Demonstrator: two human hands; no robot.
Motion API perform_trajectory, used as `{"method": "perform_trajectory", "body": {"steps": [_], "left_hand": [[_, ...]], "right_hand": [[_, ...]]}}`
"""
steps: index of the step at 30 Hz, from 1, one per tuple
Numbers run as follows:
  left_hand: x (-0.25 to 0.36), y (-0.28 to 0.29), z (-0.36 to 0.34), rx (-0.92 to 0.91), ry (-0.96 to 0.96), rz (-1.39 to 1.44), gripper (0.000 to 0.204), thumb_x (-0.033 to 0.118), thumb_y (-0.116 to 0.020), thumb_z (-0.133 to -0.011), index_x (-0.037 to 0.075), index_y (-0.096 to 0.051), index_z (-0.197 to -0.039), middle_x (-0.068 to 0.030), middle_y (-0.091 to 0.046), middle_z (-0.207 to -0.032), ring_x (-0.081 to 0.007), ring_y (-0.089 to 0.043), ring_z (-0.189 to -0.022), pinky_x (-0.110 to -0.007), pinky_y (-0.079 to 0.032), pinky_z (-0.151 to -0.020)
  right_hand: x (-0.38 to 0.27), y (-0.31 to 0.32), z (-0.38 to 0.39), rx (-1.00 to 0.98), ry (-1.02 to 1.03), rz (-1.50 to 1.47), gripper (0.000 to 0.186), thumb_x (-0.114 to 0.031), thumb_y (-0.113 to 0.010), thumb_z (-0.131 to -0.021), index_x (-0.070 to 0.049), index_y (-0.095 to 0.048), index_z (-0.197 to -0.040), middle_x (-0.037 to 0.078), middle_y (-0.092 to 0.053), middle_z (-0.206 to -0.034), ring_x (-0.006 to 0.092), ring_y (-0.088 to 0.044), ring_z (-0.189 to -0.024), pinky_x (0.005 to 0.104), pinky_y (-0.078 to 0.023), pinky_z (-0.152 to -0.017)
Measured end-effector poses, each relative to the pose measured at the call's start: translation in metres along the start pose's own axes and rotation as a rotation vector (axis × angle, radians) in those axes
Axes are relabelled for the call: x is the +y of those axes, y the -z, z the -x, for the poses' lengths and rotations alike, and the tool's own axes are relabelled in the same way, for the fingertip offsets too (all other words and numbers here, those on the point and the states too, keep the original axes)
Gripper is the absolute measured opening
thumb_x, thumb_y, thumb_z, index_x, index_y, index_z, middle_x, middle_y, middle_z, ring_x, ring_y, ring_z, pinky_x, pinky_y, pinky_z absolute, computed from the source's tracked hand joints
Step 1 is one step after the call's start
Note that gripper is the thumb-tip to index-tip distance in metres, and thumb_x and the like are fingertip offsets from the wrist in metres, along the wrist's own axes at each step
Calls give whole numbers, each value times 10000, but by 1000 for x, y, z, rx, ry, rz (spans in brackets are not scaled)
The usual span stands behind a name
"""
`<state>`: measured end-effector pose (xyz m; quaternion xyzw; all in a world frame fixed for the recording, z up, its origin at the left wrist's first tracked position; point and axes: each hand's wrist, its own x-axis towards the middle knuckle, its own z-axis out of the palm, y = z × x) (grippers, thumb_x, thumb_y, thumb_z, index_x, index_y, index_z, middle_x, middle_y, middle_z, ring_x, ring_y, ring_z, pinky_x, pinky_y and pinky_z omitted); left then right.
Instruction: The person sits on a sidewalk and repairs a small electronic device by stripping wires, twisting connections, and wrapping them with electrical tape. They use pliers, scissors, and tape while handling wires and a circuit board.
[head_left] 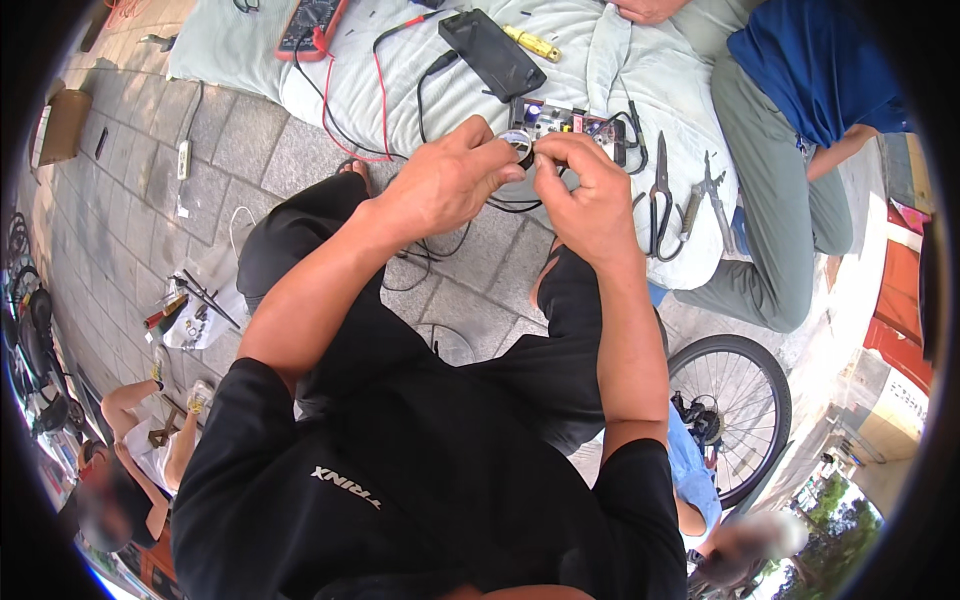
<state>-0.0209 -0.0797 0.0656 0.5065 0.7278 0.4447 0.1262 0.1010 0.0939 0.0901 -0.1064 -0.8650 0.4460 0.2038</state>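
Observation:
My left hand is closed on a small dark ring with a pale inside, which looks like a roll of black tape. On its other side, the thumb and forefinger of my right hand pinch together at its edge. Just beyond my fingers lies an open circuit board with small parts and wires, partly hidden by my hands. A black box-shaped device lies past the board, and a yellow-handled tool is beside it.
A pale cloth carries a red multimeter with leads, scissors and pliers. Another person's leg is at the right. A bicycle wheel stands lower right. Tools lie on a plastic bag on the paving.

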Motion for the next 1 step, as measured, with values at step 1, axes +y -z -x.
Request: {"method": "perform_trajectory", "body": {"steps": [1], "left_hand": [[0,-1,0,-3,22,-5,139,136,-698,-997,34,-679,-1089,-142,-592,-1012,-348,-631,-877,-425,-521,-746]], "right_hand": [[1,-1,0,5,-9,-9,143,-29,-723,-897,5,-731,-1036,151,-750,-1047,268,-740,-913,345,-578,-814]]}}
